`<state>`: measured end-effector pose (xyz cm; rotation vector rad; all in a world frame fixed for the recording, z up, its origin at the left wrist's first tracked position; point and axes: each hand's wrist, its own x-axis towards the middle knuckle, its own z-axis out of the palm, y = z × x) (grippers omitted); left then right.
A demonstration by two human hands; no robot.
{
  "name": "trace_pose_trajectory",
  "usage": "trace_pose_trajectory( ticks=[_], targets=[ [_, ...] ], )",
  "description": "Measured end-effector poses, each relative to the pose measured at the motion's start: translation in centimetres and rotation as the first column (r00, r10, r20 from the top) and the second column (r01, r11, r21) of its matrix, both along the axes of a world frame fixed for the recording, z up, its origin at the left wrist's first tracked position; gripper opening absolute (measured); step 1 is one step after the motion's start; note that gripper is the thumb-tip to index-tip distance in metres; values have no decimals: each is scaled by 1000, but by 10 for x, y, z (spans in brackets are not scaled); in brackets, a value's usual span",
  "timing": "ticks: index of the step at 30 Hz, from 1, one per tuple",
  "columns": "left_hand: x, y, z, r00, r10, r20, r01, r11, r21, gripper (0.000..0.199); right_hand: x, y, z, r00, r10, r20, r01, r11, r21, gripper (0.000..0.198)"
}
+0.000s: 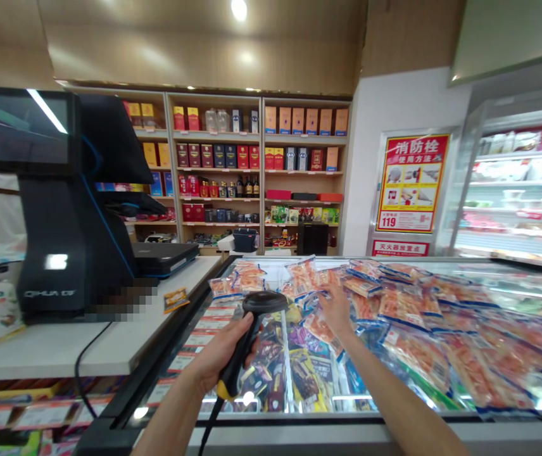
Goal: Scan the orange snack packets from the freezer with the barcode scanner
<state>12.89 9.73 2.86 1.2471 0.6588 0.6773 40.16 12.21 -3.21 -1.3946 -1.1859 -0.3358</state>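
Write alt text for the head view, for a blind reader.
The left hand grips a black-and-yellow handheld scanner; the right hand touches clear, blue-edged plastic packets of orange food heaped on a glass-topped case. A black checkout terminal stands on the white counter at left.

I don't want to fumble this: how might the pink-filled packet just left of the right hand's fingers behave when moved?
The packet will probably flex, since its wrapper looks like thin, shiny film. It may slide easily, as the glass top looks smooth. Pushing right might jostle the other packets lying there.
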Motion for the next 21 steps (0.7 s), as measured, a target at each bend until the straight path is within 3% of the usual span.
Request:
trace_pose_trajectory(
  ticks=[5, 11, 13, 17, 19, 21],
  targets=[
    [0, 2, -1, 999, 52, 0, -52, 998, -31, 38, 30, -12, 0, 987, -155, 33, 154, 988, 26, 15],
    [-18, 11, -8, 993, 117, 28, -116, 992, -53, 37, 78, -38, -15, 923, -344, 172, 357, 933, -51, 21],
    [-26, 13, -11, 991, 125, 38, -123, 990, -71, 37, 80, -43, -14, 896, -388, 215, 398, 917, -5, 26],
    [-42, 16, -14, 984, 176, 32, -171, 977, -124, 36, 47, -34, 7, 891, -378, 250, 354, 925, 139, 29],
    [-50, 17, -15, 977, 211, 21, -206, 969, -138, 35, 18, -16, 16, 921, -275, 277, 255, 961, 107, 27],
    [-56, 18, -16, 971, 239, 16, -234, 962, -144, 35, -14, 7, 19, 940, -107, 323, 121, 992, -22, 26]
  ],
)
